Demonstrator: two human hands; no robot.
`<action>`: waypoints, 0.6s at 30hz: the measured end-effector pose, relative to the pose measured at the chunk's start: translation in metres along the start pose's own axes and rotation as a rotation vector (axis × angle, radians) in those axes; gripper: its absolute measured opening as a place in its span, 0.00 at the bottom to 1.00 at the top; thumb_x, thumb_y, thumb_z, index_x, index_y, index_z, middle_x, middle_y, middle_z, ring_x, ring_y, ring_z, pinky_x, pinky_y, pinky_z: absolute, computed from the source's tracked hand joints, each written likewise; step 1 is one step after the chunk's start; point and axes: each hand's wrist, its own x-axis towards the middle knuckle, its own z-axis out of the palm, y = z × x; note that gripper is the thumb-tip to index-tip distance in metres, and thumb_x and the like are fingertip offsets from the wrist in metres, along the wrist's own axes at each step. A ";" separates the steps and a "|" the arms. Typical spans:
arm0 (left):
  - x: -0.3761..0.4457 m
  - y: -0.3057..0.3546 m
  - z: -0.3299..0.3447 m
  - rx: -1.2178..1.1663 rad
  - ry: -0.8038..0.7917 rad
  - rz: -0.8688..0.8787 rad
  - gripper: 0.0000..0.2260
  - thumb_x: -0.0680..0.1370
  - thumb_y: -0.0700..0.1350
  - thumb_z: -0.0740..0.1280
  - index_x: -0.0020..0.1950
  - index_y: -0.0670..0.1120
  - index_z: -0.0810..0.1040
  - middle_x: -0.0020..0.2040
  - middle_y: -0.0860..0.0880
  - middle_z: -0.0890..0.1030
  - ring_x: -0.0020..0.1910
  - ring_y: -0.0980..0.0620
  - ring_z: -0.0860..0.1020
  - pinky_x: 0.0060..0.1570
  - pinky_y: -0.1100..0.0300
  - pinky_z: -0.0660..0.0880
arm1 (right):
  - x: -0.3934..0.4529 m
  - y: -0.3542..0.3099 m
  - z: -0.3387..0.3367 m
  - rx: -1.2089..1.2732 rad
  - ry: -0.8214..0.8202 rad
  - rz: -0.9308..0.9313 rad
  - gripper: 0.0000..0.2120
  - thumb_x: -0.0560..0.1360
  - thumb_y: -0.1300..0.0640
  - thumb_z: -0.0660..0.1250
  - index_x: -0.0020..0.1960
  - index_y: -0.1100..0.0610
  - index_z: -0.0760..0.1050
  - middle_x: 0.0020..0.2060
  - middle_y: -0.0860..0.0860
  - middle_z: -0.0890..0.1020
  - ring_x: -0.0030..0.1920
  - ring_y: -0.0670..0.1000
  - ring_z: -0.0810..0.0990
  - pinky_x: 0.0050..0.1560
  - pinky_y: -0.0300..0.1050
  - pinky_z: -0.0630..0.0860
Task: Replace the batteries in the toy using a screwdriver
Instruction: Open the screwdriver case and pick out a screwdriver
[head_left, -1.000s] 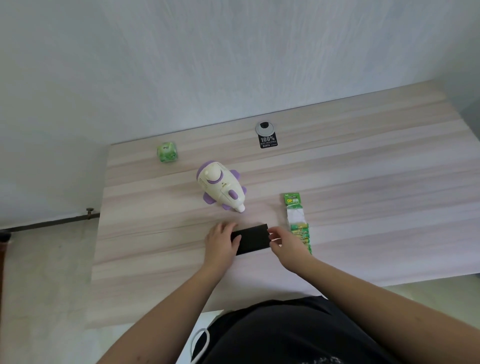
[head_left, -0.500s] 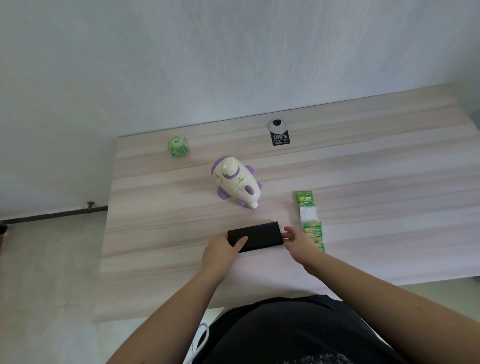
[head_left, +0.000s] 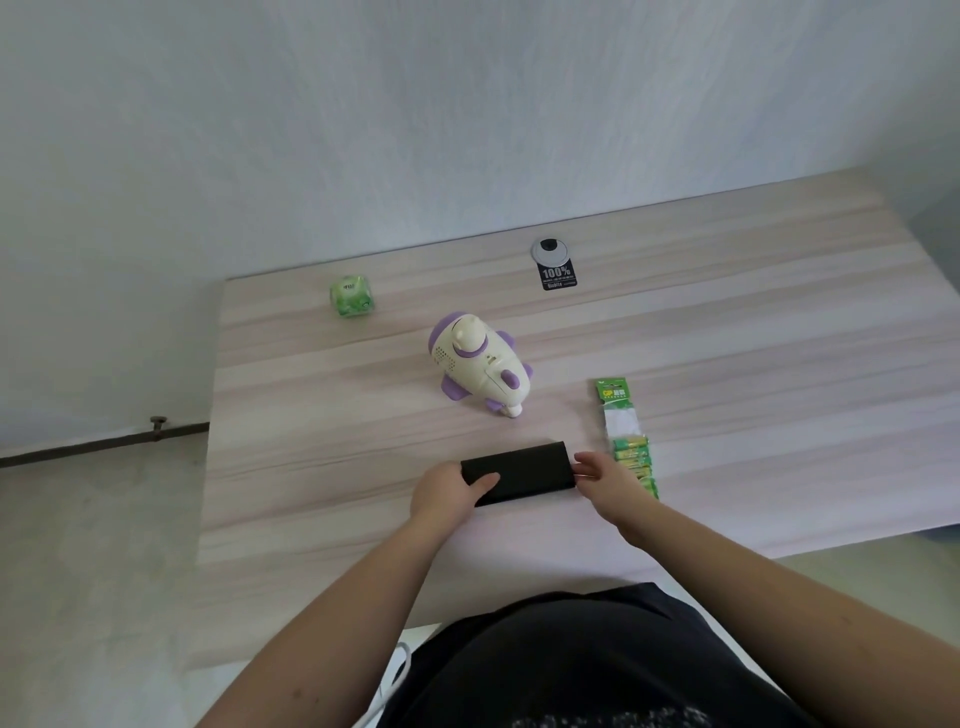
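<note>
— What are the hands doing?
— The left hand (head_left: 444, 498) grips the left end of a black case (head_left: 519, 472) lying on the worktop (head_left: 727, 374), thumb on top. The right hand (head_left: 610, 480) pinches its right end.
— And the toy?
— The white and purple toy (head_left: 480, 370) lies just beyond the case. A green battery strip (head_left: 626, 436) sits right of the case, partly under the right hand.
— Anything farther?
— A green cube (head_left: 352, 296) at far left, a grey cable port (head_left: 551, 250) near the wall.

Toy (head_left: 480, 373) cream w/ purple trim; case (head_left: 522, 472) black; battery pack (head_left: 626, 436) green/white; table (head_left: 727, 364) pale woodgrain.
</note>
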 end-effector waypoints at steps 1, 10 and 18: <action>0.001 0.000 -0.001 0.007 -0.006 0.001 0.28 0.72 0.69 0.64 0.49 0.43 0.79 0.44 0.47 0.81 0.44 0.47 0.79 0.40 0.56 0.74 | 0.000 0.000 0.000 -0.007 0.005 -0.002 0.22 0.80 0.63 0.59 0.73 0.58 0.65 0.64 0.51 0.77 0.60 0.50 0.75 0.57 0.43 0.70; 0.000 0.002 -0.005 0.010 -0.025 0.004 0.31 0.71 0.70 0.63 0.55 0.44 0.79 0.49 0.47 0.82 0.48 0.46 0.80 0.45 0.54 0.76 | 0.007 -0.013 0.006 -0.356 0.156 -0.084 0.14 0.80 0.52 0.62 0.63 0.56 0.74 0.54 0.53 0.81 0.52 0.53 0.79 0.49 0.43 0.74; 0.002 0.002 -0.007 0.067 -0.003 0.008 0.25 0.73 0.68 0.63 0.46 0.45 0.74 0.39 0.52 0.73 0.40 0.49 0.74 0.36 0.57 0.68 | 0.006 -0.008 0.011 -0.411 0.221 -0.150 0.11 0.81 0.53 0.60 0.60 0.56 0.73 0.50 0.52 0.82 0.48 0.52 0.80 0.48 0.46 0.78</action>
